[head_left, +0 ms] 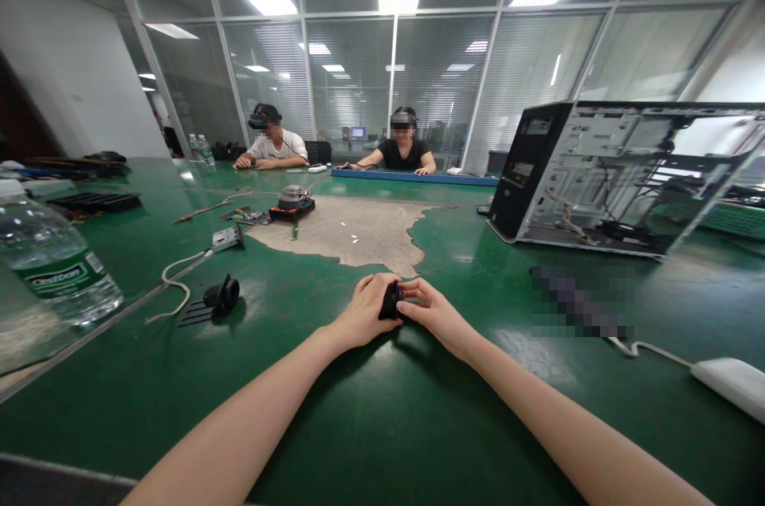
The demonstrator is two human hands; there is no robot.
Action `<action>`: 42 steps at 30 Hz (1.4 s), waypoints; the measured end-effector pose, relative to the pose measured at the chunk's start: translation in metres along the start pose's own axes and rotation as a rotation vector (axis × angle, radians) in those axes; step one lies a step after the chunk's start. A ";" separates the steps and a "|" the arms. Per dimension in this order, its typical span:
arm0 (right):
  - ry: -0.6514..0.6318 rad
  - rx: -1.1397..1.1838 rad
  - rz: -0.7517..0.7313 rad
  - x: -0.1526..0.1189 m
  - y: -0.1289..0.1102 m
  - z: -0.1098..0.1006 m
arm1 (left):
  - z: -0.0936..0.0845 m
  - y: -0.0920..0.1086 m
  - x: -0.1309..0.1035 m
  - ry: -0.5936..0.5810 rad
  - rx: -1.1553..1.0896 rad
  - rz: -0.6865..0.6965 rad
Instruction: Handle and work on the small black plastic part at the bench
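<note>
Left hand (362, 313) grips small black part (390, 302) from its left, right hand (437, 316) pinches its right side (2 hands touching, long axis unclear).

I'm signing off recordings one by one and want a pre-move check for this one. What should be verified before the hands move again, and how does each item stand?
1. Small black part held: ok, it is in the left hand.
2. Right hand at the part: ok, its fingertips meet it.
3. Right hand's grip firm: cannot tell; it may only be touching.
4. Part's details readable: not ok, fingers cover much of it.
5. Black pronged piece apart from the hands: ok, it lies on the green table, left of them.
6. Water bottle upright: ok, standing at the far left.
</note>
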State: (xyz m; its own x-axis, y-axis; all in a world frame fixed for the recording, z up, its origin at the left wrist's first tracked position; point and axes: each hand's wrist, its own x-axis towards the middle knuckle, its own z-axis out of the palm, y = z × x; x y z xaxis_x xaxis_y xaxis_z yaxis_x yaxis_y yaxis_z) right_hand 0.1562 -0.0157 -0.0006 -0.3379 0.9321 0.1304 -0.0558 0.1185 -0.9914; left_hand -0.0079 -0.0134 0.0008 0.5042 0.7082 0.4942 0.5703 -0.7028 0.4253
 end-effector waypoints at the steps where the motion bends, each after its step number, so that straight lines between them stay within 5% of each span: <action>1: -0.018 0.012 -0.002 -0.001 -0.002 0.000 | -0.001 0.000 0.000 -0.002 0.001 0.005; 11: 0.088 0.070 0.067 0.000 0.000 0.005 | 0.000 -0.001 0.000 -0.013 -0.001 0.022; 17: -0.015 0.033 -0.003 -0.003 -0.002 0.003 | 0.000 -0.004 -0.002 -0.008 0.004 0.047; 24: 0.088 0.004 0.023 0.000 0.002 0.006 | 0.000 -0.004 -0.002 -0.024 0.006 0.034; 42: 0.001 -0.064 -0.040 -0.003 -0.007 0.004 | 0.000 -0.007 -0.001 -0.031 0.023 0.056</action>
State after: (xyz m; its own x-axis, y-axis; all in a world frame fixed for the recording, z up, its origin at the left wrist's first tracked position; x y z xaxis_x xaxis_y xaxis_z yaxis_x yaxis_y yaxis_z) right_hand 0.1543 -0.0209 0.0059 -0.3359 0.9263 0.1704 -0.0095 0.1776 -0.9841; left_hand -0.0118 -0.0090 -0.0027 0.5557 0.6698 0.4925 0.5553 -0.7399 0.3797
